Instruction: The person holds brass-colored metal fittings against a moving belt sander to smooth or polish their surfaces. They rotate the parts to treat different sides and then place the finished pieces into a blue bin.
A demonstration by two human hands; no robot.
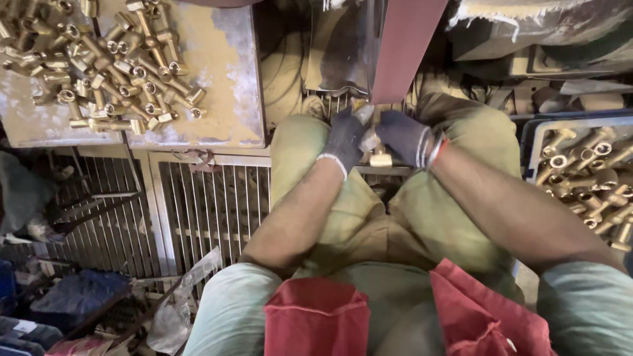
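Shiny brass fittings point(112, 66); dark knit cloth gloves point(344, 138); matt abrasive belt point(405, 46).

— Where are we watching from?
— One view only, worn on the head, aimed steeply down over the person's own lap and forearms.
— How close?
— Near: the left hand point(344, 137) and right hand point(403, 137) sit just above centre, at arm's reach.
— And the edges?
— A worn metal surface point(224, 99) fills the upper left; a blue crate point(531, 135) cuts off at right.
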